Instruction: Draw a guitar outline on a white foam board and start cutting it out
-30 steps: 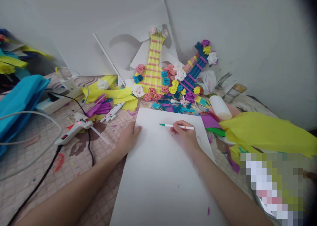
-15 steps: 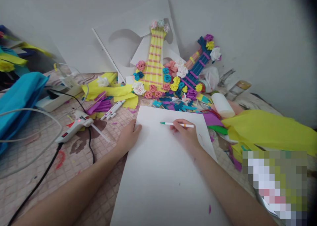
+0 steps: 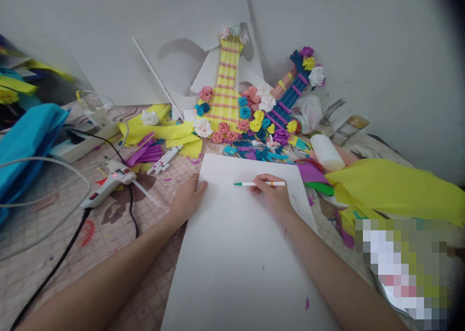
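A large white board (image 3: 236, 253) lies lengthwise before me, with a few tiny purple scraps on it. My left hand (image 3: 189, 195) grips its left edge near the far corner, thumb on top and the other fingers mostly hidden at the edge. In my right hand (image 3: 271, 188), pinched between thumb and fingers, is a white marker (image 3: 249, 183) with a green tip and an orange band. It is held nearly level over the far part of the board, tip pointing left; whether the tip touches the surface I cannot tell.
A glue gun (image 3: 109, 188) with a lit red light lies at left, its black cord trailing forward. Behind it is a power strip (image 3: 78, 144). Paper-flower guitars, one yellow (image 3: 227, 86) and one blue (image 3: 290, 101), lean at the back. Yellow crepe paper (image 3: 395, 188) lies right.
Almost nothing differs. The view has shifted very slightly; both hands keep their holds, and the marker's tip is marginally lower in the picture.
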`<move>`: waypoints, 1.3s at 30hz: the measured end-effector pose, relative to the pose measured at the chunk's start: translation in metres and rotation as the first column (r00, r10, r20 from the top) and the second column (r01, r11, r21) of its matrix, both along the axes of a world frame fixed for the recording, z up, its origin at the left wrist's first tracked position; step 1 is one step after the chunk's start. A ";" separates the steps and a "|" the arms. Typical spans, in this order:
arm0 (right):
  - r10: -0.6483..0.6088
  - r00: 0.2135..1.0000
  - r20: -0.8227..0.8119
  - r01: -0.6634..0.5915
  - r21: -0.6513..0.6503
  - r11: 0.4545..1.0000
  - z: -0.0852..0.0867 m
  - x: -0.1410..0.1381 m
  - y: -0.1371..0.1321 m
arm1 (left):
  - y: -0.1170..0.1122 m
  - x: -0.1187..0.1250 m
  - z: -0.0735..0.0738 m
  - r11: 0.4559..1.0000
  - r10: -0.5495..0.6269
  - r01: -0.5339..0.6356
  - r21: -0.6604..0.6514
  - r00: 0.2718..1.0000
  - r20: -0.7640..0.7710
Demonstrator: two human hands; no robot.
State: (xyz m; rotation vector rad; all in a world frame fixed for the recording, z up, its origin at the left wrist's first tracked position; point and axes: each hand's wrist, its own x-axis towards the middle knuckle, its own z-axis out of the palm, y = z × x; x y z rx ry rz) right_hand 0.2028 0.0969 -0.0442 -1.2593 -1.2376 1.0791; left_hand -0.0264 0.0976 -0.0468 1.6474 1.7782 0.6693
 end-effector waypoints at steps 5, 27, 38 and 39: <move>0.005 1.000 0.002 -0.005 -0.013 1.000 0.001 0.000 -0.001 | 0.000 0.000 0.001 1.000 -0.002 0.002 0.004 1.000 0.003; 0.012 0.990 -0.137 -0.007 0.040 0.999 0.002 0.003 -0.001 | 0.000 -0.001 -0.002 1.000 -0.002 0.002 0.014 1.000 0.018; -0.013 0.997 -0.070 0.019 0.089 0.996 0.011 0.003 -0.006 | -0.001 -0.002 0.000 1.000 -0.009 0.008 0.021 0.999 0.046; -0.023 0.997 -0.077 0.029 0.080 0.996 0.009 0.004 -0.005 | -0.001 -0.001 0.001 1.000 -0.009 0.008 0.021 0.999 0.046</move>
